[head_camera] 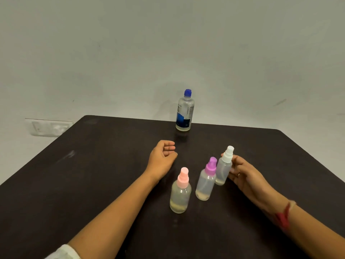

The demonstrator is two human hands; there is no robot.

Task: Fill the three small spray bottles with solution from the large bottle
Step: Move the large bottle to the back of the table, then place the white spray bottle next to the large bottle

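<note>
A large clear bottle (pixel 184 111) with a blue cap and blue label stands upright near the table's far edge. Three small spray bottles stand in a row nearer to me, each with a little pale liquid at the bottom: a pink-capped one (pixel 180 191), a purple-capped one (pixel 206 179) and a white-capped one (pixel 225 166). My right hand (pixel 242 172) wraps its fingers around the white-capped bottle from the right. My left hand (pixel 163 156) rests on the table left of the row, fingers loosely curled, holding nothing.
The dark brown table (pixel 93 174) ends against a pale wall. A white wall socket plate (pixel 48 127) sits low on the wall beyond the table's left corner. A red thread (pixel 282 215) is tied on my right wrist.
</note>
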